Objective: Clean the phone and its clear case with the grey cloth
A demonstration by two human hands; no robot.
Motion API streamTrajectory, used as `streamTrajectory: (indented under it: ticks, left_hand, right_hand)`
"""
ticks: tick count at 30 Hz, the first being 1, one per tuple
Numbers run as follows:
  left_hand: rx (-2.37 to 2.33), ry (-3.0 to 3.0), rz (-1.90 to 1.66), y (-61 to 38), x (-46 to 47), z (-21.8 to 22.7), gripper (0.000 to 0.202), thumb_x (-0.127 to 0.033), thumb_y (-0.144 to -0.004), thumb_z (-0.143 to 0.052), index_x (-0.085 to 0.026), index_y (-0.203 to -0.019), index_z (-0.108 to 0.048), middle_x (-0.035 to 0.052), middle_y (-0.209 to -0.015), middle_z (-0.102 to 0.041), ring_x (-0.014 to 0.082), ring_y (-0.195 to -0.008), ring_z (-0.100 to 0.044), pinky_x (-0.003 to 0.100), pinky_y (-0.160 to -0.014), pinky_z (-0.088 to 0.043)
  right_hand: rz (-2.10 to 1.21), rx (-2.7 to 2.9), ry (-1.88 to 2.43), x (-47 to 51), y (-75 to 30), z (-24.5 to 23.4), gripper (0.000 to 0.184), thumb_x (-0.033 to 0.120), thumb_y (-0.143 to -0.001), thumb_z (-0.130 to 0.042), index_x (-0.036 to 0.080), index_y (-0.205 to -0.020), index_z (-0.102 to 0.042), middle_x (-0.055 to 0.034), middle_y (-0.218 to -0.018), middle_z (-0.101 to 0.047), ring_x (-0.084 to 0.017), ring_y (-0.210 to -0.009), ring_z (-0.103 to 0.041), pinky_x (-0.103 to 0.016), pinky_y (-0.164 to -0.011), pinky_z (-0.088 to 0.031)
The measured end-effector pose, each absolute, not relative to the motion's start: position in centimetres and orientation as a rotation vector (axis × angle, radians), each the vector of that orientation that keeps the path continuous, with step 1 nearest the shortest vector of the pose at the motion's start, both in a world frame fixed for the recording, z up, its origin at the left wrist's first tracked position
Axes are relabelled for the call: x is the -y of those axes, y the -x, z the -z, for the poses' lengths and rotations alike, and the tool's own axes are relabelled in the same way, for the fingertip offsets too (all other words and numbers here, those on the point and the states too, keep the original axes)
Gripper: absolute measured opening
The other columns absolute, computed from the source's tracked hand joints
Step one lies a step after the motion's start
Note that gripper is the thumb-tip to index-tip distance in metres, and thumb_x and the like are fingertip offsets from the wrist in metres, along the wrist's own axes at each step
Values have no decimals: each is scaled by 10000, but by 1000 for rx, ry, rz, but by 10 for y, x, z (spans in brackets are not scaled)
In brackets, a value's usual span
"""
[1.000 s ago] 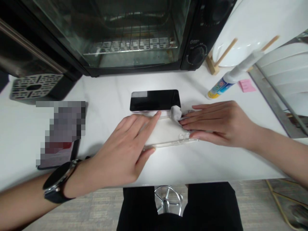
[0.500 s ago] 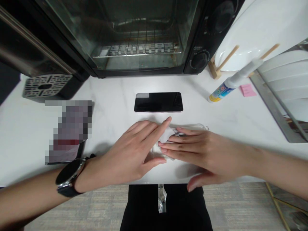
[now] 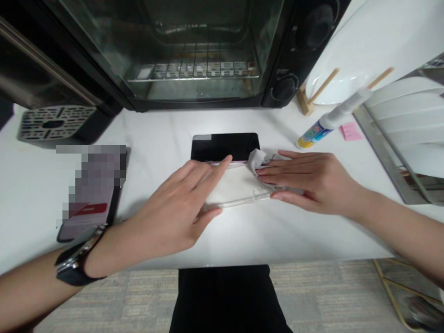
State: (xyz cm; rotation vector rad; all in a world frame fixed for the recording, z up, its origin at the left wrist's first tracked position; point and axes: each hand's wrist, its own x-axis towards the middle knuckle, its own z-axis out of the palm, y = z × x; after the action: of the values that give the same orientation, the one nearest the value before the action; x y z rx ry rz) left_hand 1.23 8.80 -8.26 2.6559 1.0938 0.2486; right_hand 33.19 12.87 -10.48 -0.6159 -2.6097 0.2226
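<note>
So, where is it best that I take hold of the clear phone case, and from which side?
Probably by its long near rim, coming from the side nearest you. The clear phone case lies flat, and its far edge sits close to the black smartphone. The near rim stays uncovered between your left hand and right hand.

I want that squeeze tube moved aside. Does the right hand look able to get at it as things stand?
Probably yes. The right hand rests on the clear phone case and white tissue, while the squeeze tube lies just beyond on the white counter. Nothing appears to stand between them, though the hand would have to leave the case.
</note>
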Motion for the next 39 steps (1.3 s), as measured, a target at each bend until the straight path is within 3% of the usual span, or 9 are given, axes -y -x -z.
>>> streamTrajectory:
  ticks: [5, 10, 14, 19, 23, 26, 33, 36, 39]
  left_hand:
    - [-1071, -2581, -320, -13, -91, 89, 819, -323, -1028, -611, -128, -1687, -163, 147, -1468, -544, 306, -1320, -488, 471, -1156, -427]
    - [-1078, -2517, -387, -16, -92, 96, 852, -310, -1003, -660, -149, -1680, -169, 128, -1403, -575, 279, -1292, -512, 433, -1137, -443]
    - [-1081, -2601, -354, -17, -87, 96, 822, -342, -1034, -605, -141, -1683, -144, 138, -1431, -558, 295, -1295, -502, 446, -1143, -434]
    - [-1101, -2637, -285, -17, -81, 93, 789, -335, -1050, -563, -138, -1686, -141, 151, -1494, -522, 322, -1355, -463, 478, -1180, -406]
    - [-1092, -2595, -285, -16, -83, 91, 814, -296, -1039, -569, -165, -1695, -105, 146, -1504, -518, 320, -1359, -462, 502, -1185, -410]
    - [-1074, -2560, -292, -16, -85, 90, 825, -276, -1035, -579, -179, -1697, -95, 138, -1523, -508, 306, -1368, -455, 496, -1196, -408]
    - [-1087, -2483, -331, -21, -87, 95, 945, -369, -985, -701, -202, -1694, -98, 138, -1474, -555, 303, -1306, -505, 499, -1161, -443]
    - [-1072, -2490, -344, -21, -84, 95, 975, -405, -979, -711, -200, -1697, -85, 146, -1473, -557, 305, -1273, -518, 494, -1133, -459]
    - [-1059, -2507, -298, -19, -83, 93, 926, -456, -1018, -648, -192, -1700, -79, 145, -1456, -569, 303, -1249, -522, 485, -1109, -472]
  right_hand:
    - [-270, 2740, 583, -116, -311, 109, 664, 538, -1041, -580, 80, -1520, -536, -154, -1545, -585, -282, -1416, -598, -507, -1258, -431]
    - [-480, 2751, 407, -110, -268, 108, 806, 632, -1015, -567, 20, -1535, -497, -169, -1549, -579, -282, -1482, -527, -493, -1317, -326]
    - [-631, 2761, 331, -110, -266, 102, 778, 596, -995, -630, 44, -1531, -516, -162, -1545, -584, -266, -1496, -511, -463, -1330, -310]
    - [-733, 2782, 397, -126, -310, 88, 464, 432, -1035, -643, 206, -1440, -643, -49, -1452, -686, -196, -1396, -619, -431, -1314, -346]
    - [-610, 2792, 446, -143, -329, 84, 337, 381, -1052, -627, 243, -1348, -711, -15, -1319, -767, -191, -1277, -706, -465, -1309, -352]
    - [-462, 2783, 459, -139, -323, 89, 422, 422, -1053, -615, 198, -1408, -666, -54, -1383, -731, -213, -1313, -684, -473, -1311, -350]
    - [-470, 2776, 421, -105, -283, 109, 887, 648, -997, -585, 37, -1609, -390, -208, -1589, -509, -303, -1488, -516, -519, -1318, -314]
    - [-617, 2781, 311, -100, -280, 107, 853, 616, -1003, -602, 34, -1596, -411, -189, -1577, -537, -287, -1501, -502, -511, -1338, -271]
    - [-730, 2745, 290, -108, -292, 100, 639, 479, -1021, -640, 108, -1529, -533, -137, -1529, -606, -241, -1454, -563, -481, -1327, -315]
